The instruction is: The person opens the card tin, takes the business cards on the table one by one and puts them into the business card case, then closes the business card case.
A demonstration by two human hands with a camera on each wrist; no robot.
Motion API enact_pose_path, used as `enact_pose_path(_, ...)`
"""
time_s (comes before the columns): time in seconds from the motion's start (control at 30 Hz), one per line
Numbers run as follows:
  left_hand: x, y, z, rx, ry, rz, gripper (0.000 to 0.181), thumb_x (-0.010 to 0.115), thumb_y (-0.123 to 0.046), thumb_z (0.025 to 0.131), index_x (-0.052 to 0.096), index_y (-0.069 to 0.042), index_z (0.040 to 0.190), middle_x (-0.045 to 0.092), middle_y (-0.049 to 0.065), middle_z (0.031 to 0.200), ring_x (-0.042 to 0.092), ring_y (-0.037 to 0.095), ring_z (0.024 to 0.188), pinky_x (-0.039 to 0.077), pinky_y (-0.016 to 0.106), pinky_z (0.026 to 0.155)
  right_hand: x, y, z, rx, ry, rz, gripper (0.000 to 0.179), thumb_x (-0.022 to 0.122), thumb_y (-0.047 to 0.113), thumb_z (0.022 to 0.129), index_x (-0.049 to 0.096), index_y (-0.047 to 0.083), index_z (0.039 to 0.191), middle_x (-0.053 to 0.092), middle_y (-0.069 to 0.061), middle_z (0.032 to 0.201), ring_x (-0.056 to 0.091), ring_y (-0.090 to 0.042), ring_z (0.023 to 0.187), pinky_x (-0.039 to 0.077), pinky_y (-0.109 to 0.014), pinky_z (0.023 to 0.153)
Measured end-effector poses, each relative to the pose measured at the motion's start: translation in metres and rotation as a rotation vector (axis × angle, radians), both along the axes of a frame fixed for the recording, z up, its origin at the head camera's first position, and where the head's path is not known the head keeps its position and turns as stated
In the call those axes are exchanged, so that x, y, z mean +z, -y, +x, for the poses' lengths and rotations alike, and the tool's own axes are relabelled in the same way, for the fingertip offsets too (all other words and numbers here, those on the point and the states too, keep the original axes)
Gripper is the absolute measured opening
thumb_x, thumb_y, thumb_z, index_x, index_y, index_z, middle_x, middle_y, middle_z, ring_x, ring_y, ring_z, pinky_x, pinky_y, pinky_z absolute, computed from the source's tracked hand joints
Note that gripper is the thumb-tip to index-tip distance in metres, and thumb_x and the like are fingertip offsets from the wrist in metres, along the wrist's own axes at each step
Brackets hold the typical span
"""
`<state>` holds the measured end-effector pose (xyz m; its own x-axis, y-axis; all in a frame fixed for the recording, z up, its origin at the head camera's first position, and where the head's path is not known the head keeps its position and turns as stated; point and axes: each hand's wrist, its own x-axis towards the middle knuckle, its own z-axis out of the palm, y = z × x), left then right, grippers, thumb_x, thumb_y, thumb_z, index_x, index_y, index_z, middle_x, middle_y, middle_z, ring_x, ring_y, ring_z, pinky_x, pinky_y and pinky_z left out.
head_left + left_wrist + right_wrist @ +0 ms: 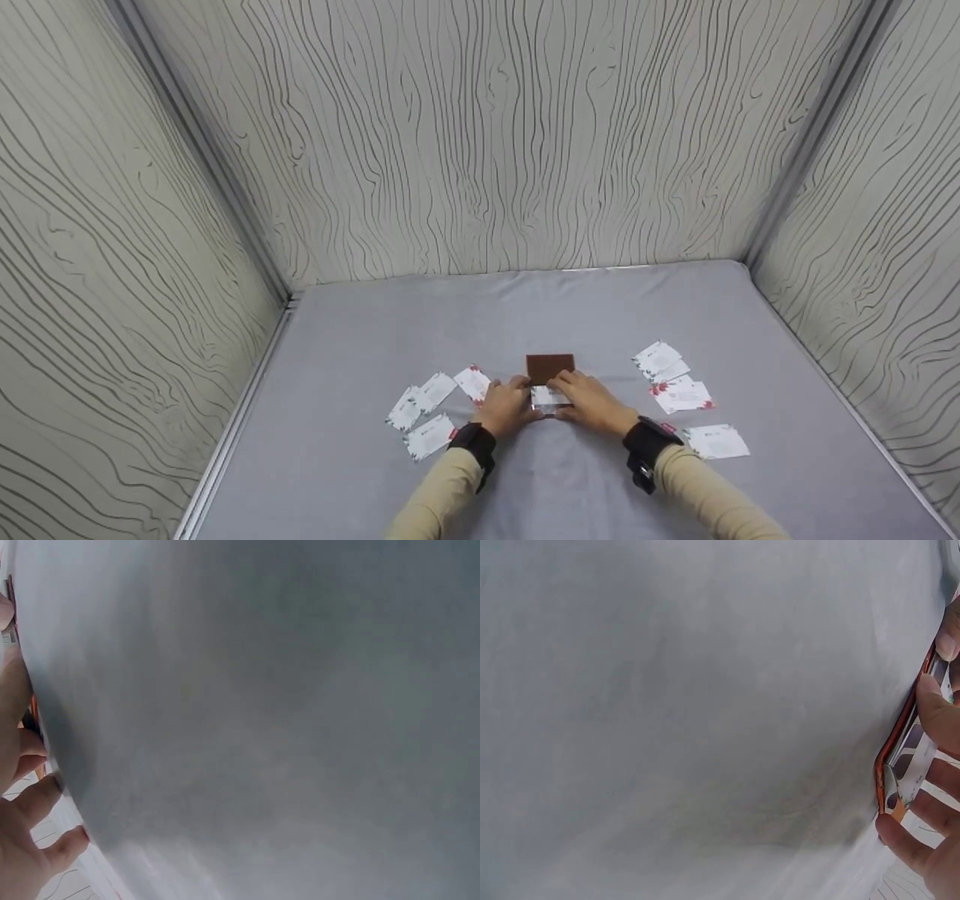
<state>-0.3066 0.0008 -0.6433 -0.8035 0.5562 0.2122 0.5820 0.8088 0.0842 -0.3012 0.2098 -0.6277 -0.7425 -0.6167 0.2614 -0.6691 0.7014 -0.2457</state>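
A brown case (550, 367) sits on the grey cloth-covered counter (337, 337), about midway between the left and right edges and well apart from the far edge. Its flap is open toward that far edge, and its pocket half lies on the near side, with a white card (545, 397) there between the hands. The card's long axis runs left to right, roughly parallel to the counter's far edge, so each hand meets a short end. The left hand (504, 407) grips the case's left end, thumb at the near side and forefinger at the far side. The right hand (596, 405) seems to pinch the card toward its right end, thumb on the near side and fingers beyond; how firmly, I cannot tell. Neither hand is clearly nearer: both touch this small cluster. Loose cards (430, 436) lie toward the counter's left edge, and others (718, 441) toward its right edge, apart from the case.
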Motion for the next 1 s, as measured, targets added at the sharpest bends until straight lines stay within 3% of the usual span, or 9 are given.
enact_pose_path(0.27,-0.0015,0.0010,0.0003,-0.017,-0.015,0.007,0.043,0.073,-0.046,0.085,0.074,-0.010,0.109,0.063,0.003,0.119,0.065,0.020,0.102,0.046,0.043,0.087,-0.0026,-0.0006,0.0016,0.021,-0.020,-0.041,0.046,0.081,0.016,0.078,0.064,-0.001,0.116,0.057,-0.012,0.109,0.055,-0.032,0.097,0.049,-0.048,0.074)
enact_pose_path(0.6,-0.0015,0.0016,0.0011,-0.021,-0.040,0.010,0.042,0.073,-0.045,0.086,0.074,-0.010,0.108,0.064,0.003,0.118,0.066,0.020,0.101,0.046,0.043,0.086,-0.0022,0.0012,0.0023,-0.001,0.017,-0.002,0.044,0.080,0.017,0.080,0.065,-0.001,0.118,0.057,-0.012,0.112,0.054,-0.032,0.097,0.047,-0.048,0.076)
enact_pose_path(1.0,0.0003,0.0008,0.0020,-0.015,-0.008,0.046,0.041,0.075,-0.043,0.084,0.073,-0.008,0.105,0.063,0.004,0.116,0.066,0.021,0.101,0.046,0.047,0.091,0.0018,0.0028,0.0033,-0.029,0.059,0.010,0.043,0.079,0.016,0.081,0.067,0.001,0.120,0.056,-0.013,0.113,0.052,-0.031,0.099,0.045,-0.047,0.075)
